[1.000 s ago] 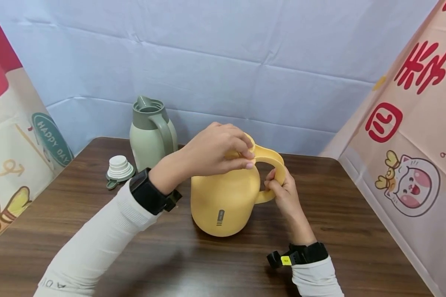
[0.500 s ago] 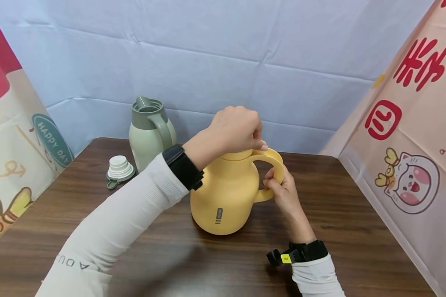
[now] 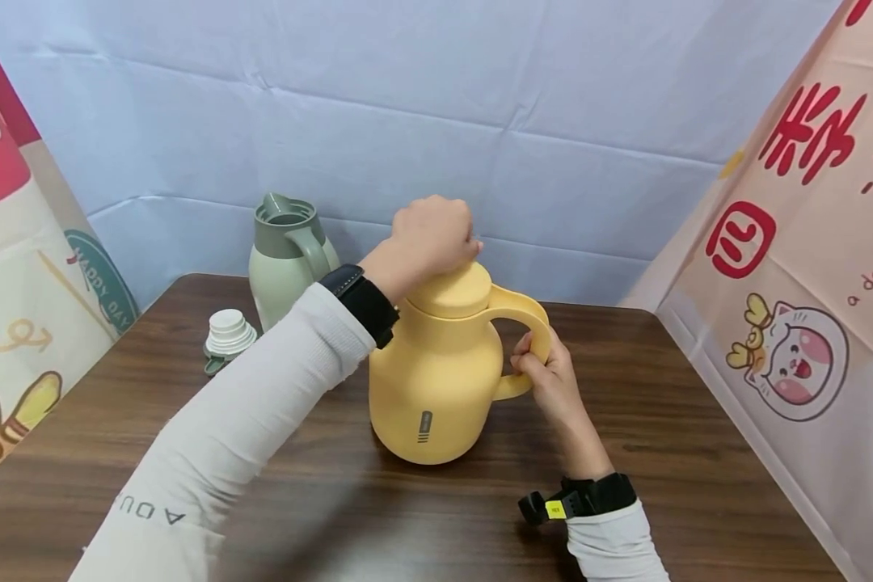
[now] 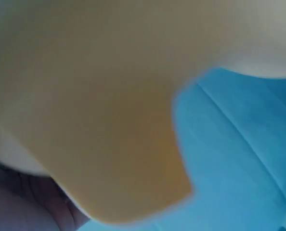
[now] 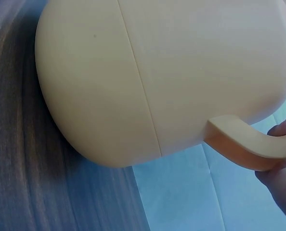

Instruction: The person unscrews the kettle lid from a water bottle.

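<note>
A yellow thermos jug (image 3: 436, 388) stands upright on the table, its round yellow lid (image 3: 454, 293) seated on the mouth. My left hand (image 3: 432, 234) is bent over the far left side of the lid and grips it; most of its fingers are hidden behind. Only blurred yellow surface and part of the hand (image 4: 30, 199) show in the left wrist view. With my right hand (image 3: 549, 376) I hold the jug's handle (image 3: 538, 331) near its lower curve. Fingers round that handle also appear at the right edge of the right wrist view.
Behind to the left is a pale green thermos jug (image 3: 284, 267) with its mouth uncovered. A white stepped stopper with a green base (image 3: 229, 335) rests beside it on the brown wooden table (image 3: 669, 453). Cloth hangings surround the back and sides.
My left hand has turned and shifted round the lid, from the near side over to the far left, so the lid's top now shows. The right hand keeps its hold on the handle.
</note>
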The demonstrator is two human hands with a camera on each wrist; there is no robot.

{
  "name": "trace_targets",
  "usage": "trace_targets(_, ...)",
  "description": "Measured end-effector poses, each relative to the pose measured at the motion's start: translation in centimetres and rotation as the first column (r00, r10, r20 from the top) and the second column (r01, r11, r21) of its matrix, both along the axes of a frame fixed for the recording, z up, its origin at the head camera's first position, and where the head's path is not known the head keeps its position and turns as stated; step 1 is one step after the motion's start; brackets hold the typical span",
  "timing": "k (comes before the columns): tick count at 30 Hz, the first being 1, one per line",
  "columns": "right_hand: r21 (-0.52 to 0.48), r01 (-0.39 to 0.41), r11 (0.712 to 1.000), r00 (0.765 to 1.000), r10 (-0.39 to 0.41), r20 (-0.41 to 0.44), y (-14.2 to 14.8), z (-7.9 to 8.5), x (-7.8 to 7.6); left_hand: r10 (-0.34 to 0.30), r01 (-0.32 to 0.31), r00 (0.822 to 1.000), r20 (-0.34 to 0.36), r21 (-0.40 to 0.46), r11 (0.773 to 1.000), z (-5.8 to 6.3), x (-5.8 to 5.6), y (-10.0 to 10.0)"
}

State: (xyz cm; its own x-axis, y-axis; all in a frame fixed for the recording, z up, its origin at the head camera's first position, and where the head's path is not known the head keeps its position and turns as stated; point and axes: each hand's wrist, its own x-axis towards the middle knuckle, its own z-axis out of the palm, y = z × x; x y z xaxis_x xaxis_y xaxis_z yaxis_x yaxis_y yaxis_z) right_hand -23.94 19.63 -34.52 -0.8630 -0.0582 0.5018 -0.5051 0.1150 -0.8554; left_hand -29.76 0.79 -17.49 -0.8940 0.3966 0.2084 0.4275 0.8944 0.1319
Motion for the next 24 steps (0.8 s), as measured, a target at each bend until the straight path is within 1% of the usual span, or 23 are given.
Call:
trace_targets(2,0.001,-0.002,1.0,1.0,0.002,-0.006,0.1,0.0,0.0,-0.02,0.019,1.0,0.019,0.047,0.999,-0.1,-0.4,-0.7)
trace_targets(4,0.007,0.004,1.0,1.0,-0.004,-0.009,0.2,0.0,0.1,-0.056,0.051,0.998,0.041,0.111,0.993,-0.3,-0.7,-1.5)
trace_targets(7,0.015,0.014,1.0,1.0,-0.014,-0.016,0.3,0.0,0.1,-0.099,0.078,0.992,0.082,0.223,0.972,-0.7,-1.0,-2.6)
trace_targets(11,0.013,0.01,1.0,1.0,-0.01,-0.015,0.2,0.0,0.2,-0.121,0.058,0.982,0.147,0.371,0.927,-1.5,-1.2,-4.0)
trace_targets(13,0.013,0.006,1.0,1.0,-0.006,-0.011,0.1,0.0,0.2,-0.129,0.046,0.977,0.169,0.426,0.904,-2.0,-1.1,-4.7)
trace_targets(15,0.014,0.006,1.0,1.0,-0.006,-0.006,0.0,0.0,0.2,-0.139,0.04,0.974,0.177,0.474,0.88,-2.6,-0.9,-5.4)
trace_targets(16,0.017,0.007,1.0,1.0,-0.007,-0.006,0.0,0.0,0.3,-0.138,0.036,0.976,0.17,0.494,0.869,-2.9,-0.7,-5.7)
trace_targets(18,0.014,0.01,1.0,1.0,-0.01,-0.003,0.0,0.0,0.3,-0.142,0.042,0.979,0.144,0.542,0.839,-3.4,-0.3,-6.3)
trace_targets(20,0.012,0.014,1.0,1.0,-0.014,-0.004,0.1,0.0,0.3,-0.151,0.063,0.984,0.097,0.603,0.795,-4.0,0.2,-6.8)
trace_targets(21,0.012,0.016,1.0,1.0,-0.016,-0.006,0.1,0.0,0.3,-0.153,0.074,0.986,0.07,0.638,0.767,-4.3,0.5,-7.0)
trace_targets(24,0.012,0.022,1.0,1.0,-0.022,-0.01,0.2,0.1,0.3,-0.162,0.127,0.987,-0.022,0.732,0.67,-5.4,1.1,-7.4)
